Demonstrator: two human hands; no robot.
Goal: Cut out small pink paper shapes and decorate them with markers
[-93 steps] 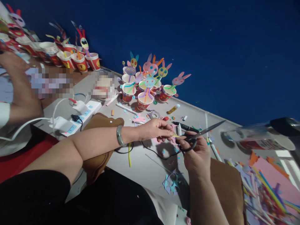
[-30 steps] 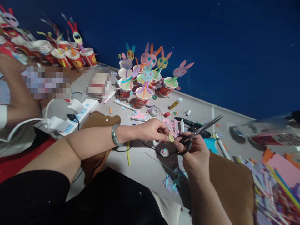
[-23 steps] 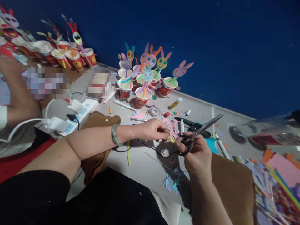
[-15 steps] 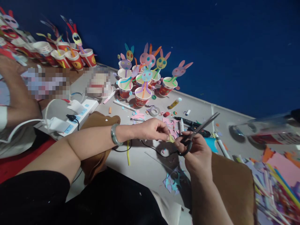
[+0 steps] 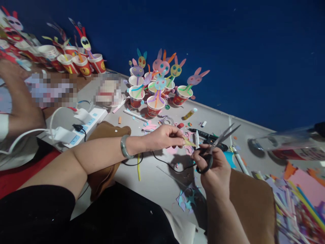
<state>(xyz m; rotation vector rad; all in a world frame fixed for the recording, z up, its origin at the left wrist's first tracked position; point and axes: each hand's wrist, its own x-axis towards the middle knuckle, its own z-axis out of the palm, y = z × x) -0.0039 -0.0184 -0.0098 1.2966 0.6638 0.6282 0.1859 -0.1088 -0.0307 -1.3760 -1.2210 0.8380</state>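
Observation:
Between the fingertips of my left hand (image 5: 166,138) is a small yellow piece of paper (image 5: 188,141), held up over the table. My right hand (image 5: 215,166) has its fingers through the black handles of a pair of scissors (image 5: 217,142). Their blades point up and away to the right, slightly parted and clear of the paper. Pink paper scraps (image 5: 172,151) lie on the table beneath my hands. Nearer to me are light blue and purple paper offcuts (image 5: 187,197).
Paper cups with rabbit-faced paper figures (image 5: 155,106) stand by the blue wall. A power strip (image 5: 87,125) lies left, near another person's arm (image 5: 22,91). A clear bottle (image 5: 286,142) and a heap of coloured strips (image 5: 297,203) are at right. Black cable (image 5: 172,166) crosses the table.
The scissors have opened a little, and my right hand has shifted slightly right, away from my left. The yellow paper has turned and shows more of itself.

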